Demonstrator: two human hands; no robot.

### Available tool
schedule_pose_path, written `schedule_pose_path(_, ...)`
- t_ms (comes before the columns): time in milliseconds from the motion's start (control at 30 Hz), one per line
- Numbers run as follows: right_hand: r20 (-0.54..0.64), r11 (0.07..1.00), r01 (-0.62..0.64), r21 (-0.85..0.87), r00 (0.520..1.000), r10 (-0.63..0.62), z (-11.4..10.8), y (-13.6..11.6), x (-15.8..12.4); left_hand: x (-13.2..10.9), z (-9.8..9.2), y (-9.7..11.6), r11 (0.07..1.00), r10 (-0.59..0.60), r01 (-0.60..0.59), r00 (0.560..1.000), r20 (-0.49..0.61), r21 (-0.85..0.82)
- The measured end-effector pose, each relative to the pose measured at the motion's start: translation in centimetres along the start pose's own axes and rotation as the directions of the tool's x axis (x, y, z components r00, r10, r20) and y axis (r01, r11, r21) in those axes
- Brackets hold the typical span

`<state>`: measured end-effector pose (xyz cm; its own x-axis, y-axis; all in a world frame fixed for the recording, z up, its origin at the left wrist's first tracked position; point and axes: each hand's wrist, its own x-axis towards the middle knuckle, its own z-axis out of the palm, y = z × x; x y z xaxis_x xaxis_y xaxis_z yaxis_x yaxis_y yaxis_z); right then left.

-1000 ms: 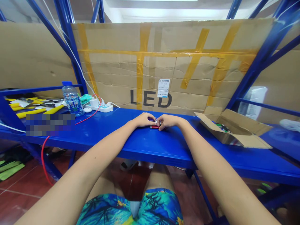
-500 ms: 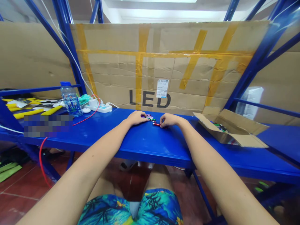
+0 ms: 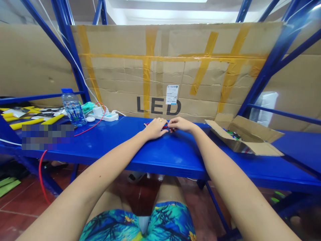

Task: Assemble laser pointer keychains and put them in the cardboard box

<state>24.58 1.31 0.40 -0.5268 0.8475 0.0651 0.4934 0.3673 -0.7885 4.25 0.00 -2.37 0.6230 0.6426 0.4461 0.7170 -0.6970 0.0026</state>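
Note:
My left hand (image 3: 155,128) lies over a row of small, slim coloured sticks (image 3: 146,125) on the blue table. Its fingers are stretched out and hide most of the row. Close beside it, my right hand (image 3: 181,124) is closed in a pinch at the end of a slim red stick (image 3: 165,127). Part of that stick is covered by my left hand. The sticks are shiny and too small to tell their exact kind.
An open cardboard box (image 3: 233,138) with small coloured pieces stands at the right. To the left are a water bottle (image 3: 73,108), a power strip (image 3: 110,116), a red cable (image 3: 92,124) and yellow-handled items (image 3: 26,124). A large carton (image 3: 120,80) rises behind the table.
My right hand has moved the red stick away from me and slightly left, up to the row. My left hand has shifted right and now covers most of the sticks.

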Motion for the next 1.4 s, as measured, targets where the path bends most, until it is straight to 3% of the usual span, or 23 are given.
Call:
schedule_pose_path(200,0.069,0.977,-0.135,0.167,0.99,0.125,-0.1,0.4,0.1,-0.4,0.3,-0.1,0.999,-0.053,0.053,0.997,0.056,-0.001)
schedule_pose_path(400,0.058,0.981,-0.124,0.153,0.992,0.116,-0.4,0.7,0.1,-0.7,0.3,0.1,0.995,-0.022,0.017,0.998,0.056,0.097)
schedule_pose_path(600,0.123,0.977,-0.163,0.14,0.982,0.147,0.1,0.5,0.1,-0.6,0.1,0.9,0.971,-0.047,0.026,0.996,0.08,0.239)
schedule_pose_path(733,0.105,0.99,-0.122,0.069,0.988,0.114,0.5,0.3,0.2,-0.6,0.1,1.0,0.967,-0.047,0.017,0.993,0.109,0.255)
schedule_pose_path(967,0.049,0.986,0.045,-0.162,0.998,-0.038,1.1,0.1,0.6,-0.5,0.1,0.8,0.988,-0.118,0.101,0.983,0.144,0.12)
schedule_pose_path(1400,0.001,0.98,0.095,-0.174,0.995,-0.096,1.9,0.3,1.0,0.0,0.9,-0.6,0.966,-0.15,0.175,0.979,0.138,-0.191)
